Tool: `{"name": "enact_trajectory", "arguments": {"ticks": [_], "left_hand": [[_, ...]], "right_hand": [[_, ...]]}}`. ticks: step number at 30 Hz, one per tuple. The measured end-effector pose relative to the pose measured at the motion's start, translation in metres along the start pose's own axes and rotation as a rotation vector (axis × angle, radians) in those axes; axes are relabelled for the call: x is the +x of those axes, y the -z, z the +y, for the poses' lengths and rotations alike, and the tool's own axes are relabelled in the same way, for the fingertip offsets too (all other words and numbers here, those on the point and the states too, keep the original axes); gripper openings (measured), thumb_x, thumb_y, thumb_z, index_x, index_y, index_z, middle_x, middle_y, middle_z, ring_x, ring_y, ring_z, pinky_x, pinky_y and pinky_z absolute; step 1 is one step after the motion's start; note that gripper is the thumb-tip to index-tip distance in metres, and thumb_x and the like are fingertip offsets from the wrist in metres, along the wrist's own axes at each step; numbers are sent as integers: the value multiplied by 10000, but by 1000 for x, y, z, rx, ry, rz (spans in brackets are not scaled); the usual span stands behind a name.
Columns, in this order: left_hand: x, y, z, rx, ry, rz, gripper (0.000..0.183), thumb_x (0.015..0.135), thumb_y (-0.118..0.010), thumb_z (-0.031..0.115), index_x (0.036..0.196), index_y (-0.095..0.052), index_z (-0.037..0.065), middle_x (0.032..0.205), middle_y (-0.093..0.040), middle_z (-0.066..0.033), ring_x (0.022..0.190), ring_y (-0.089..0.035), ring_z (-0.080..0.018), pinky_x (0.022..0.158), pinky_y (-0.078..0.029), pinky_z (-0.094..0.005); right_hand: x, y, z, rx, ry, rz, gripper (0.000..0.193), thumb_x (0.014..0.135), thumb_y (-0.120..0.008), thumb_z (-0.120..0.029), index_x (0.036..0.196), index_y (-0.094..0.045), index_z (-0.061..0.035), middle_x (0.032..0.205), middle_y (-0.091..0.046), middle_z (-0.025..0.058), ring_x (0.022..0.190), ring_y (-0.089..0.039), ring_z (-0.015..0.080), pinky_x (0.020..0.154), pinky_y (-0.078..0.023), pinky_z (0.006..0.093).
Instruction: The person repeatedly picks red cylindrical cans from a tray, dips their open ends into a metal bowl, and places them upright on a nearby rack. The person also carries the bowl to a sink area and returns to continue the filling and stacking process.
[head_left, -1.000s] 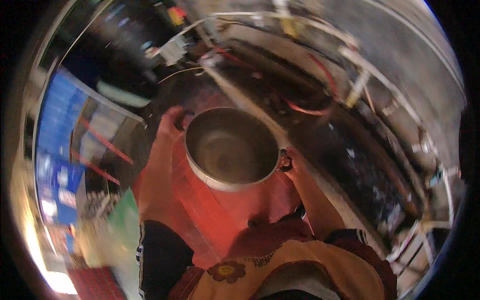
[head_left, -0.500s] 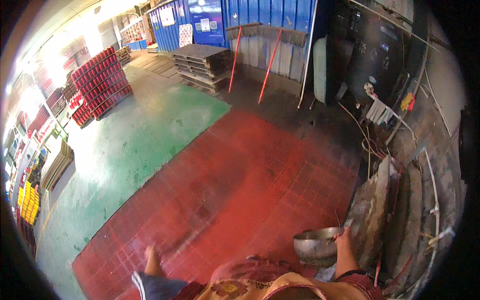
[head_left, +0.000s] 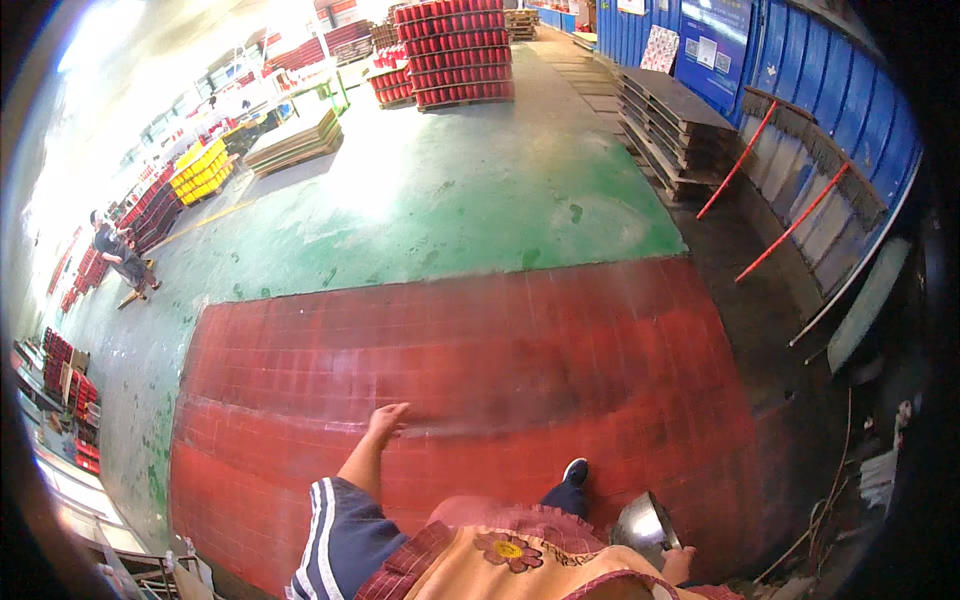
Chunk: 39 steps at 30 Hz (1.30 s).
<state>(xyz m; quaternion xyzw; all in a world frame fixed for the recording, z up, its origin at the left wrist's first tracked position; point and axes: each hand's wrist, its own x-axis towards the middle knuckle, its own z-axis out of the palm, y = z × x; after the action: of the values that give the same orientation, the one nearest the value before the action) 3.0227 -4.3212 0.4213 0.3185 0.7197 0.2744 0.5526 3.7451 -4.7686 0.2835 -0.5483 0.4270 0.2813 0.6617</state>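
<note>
Metal pot (head_left: 642,526): silver-grey, shiny, rounded, partly hidden, sits slanted in lower right of frame.

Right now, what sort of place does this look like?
Probably a factory or warehouse floor: a tall stack of red containers, stacked pallets, and a wide green floor meeting a red tiled area.

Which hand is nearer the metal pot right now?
Right. The right hand grips the metal pot at its right side; the left hand is empty, well off to the pot's left, over the red floor.
</note>
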Motion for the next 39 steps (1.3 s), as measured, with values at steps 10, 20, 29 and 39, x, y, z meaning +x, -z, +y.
{"name": "enact_trajectory", "arguments": {"ticks": [10, 20, 29, 39], "left_hand": [[41, -94, 68, -32, 169, -119, 280, 834, -749, 326, 1010, -700, 113, 783, -649, 10, 679, -599, -135, 552, -495, -318], [84, -91, -5, -389, 535, 375, 197, 905, -624, 253, 958, -644, 64, 830, -646, -66, 763, -654, -255, 612, -529, -408], [339, -107, 221, -206, 251, 171, 209, 846, -699, 244, 998, -682, 103, 807, -643, -32, 644, -596, -160, 507, -457, -305], [498, -146, 456, -175, -60, 235, 228, 880, -692, 229, 1066, -684, 97, 813, -659, -18, 621, -587, -120, 549, -478, -264]], "right_hand": [[56, -332, 25, 242, -66, -66, 319, 776, -598, -453, 732, -555, -140, 763, -569, -5, 712, -521, 179, 718, -429, 347], [31, -638, 49, -126, 1, 12, 332, 791, -484, -482, 787, -601, -171, 751, -586, 17, 670, -520, 206, 691, -401, 422], [3, -822, 83, -494, 29, -57, 484, 767, -404, -583, 792, -624, -154, 757, -599, 41, 740, -541, 234, 757, -383, 481], [-2, -1029, 163, -323, -64, -25, 465, 742, -413, -601, 794, -557, -162, 677, -520, 32, 644, -489, 233, 643, -394, 457]]}}
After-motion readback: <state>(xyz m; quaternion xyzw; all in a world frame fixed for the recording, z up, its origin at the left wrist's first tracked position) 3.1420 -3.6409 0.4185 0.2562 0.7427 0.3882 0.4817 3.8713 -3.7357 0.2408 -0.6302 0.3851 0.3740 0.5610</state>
